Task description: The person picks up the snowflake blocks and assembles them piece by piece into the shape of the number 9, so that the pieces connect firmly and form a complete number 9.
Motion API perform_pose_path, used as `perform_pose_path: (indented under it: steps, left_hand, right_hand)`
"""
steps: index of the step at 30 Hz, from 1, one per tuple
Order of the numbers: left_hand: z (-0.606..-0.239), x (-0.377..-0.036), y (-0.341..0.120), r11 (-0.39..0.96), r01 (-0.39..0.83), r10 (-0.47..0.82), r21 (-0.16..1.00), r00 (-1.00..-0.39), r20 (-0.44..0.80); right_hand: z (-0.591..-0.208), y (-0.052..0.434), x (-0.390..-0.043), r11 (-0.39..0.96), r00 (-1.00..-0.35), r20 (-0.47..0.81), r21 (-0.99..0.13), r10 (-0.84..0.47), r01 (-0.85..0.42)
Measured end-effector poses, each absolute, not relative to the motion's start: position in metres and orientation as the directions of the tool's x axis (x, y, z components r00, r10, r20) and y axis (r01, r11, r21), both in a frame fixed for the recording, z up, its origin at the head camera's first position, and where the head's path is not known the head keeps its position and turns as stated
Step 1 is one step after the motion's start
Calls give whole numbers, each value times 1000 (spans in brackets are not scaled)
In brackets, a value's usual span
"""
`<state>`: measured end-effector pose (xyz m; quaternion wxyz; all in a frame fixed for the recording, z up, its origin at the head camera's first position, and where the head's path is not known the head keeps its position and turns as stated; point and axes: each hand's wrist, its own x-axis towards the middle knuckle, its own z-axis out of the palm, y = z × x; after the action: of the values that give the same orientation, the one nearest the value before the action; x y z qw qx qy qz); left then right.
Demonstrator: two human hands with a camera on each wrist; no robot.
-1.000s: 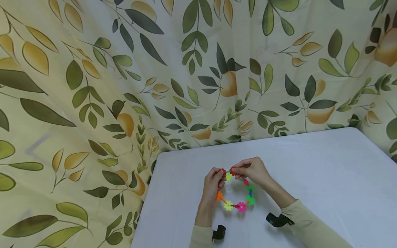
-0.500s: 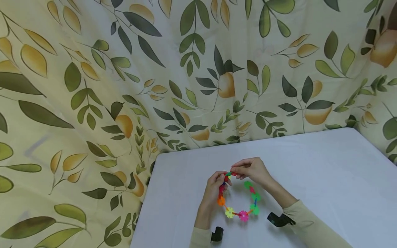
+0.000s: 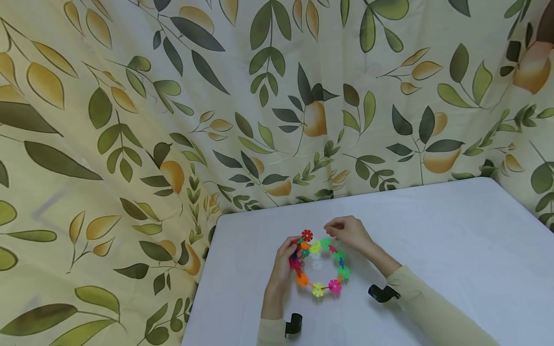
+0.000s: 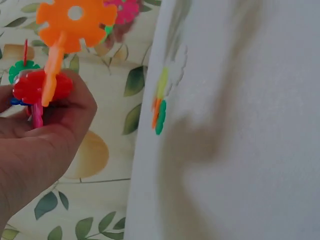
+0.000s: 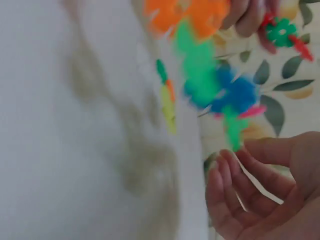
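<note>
A ring-shaped chain of colourful notched snowflake discs [image 3: 318,290] hangs over the table, curving down from my left hand [image 3: 281,263]. That hand grips its left side, around red and dark blue discs; a red disc [image 3: 307,235] sticks up past the fingers. In the left wrist view an orange disc [image 4: 75,22] leans near the left hand's fingers. My right hand [image 3: 352,235] is beyond the chain's far green end disc [image 3: 325,243], thumb and fingertips close together with nothing seen between them. In the right wrist view a blurred green disc [image 5: 232,127] hangs right at the fingertips.
Loose discs lie on the white table [image 3: 433,240] inside the ring: yellow [image 3: 315,247], orange [image 3: 305,245], green [image 3: 306,253] and a pale clear one [image 3: 317,262]. A leaf-patterned curtain [image 3: 259,120] stands behind and left. Black wrist cameras sit on both sleeves.
My right hand has let go of the red end disc and drawn slightly away. My left hand has shifted left with the chain, whose lower part has swung left and up.
</note>
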<state>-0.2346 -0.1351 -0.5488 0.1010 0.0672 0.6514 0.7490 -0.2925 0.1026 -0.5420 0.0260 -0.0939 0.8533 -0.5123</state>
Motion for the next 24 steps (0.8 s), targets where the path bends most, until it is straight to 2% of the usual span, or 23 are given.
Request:
perform_pose_path:
  steps: [5,9,12,18,24]
  left_hand:
    - [-546,-233,-142,-152,-68,252,986,-967,-28]
    - [-547,-235,-143,-126,-52,215,991,-976,-24]
    - [-549,-237,-143,-122,-56,188,991,-982,-33]
    - [-550,-238,-145,-107,-37,183,994,-983,-16]
    - [-550,-238,-149,-115,-40,183,993,-983,-18]
  right_hand:
    - [-563,100,-311,564,-952,-21,-810,-304,-162]
    - [-570,90,-322,588,-896,0,-754,-445,-292]
    - [-573,82,-328,633,-864,13,-676,-503,-378]
    - [-576,71,-331,707,-858,-2,-568,-513,-422]
    - [-576,68,-331,685,-879,35,-612,-475,-395]
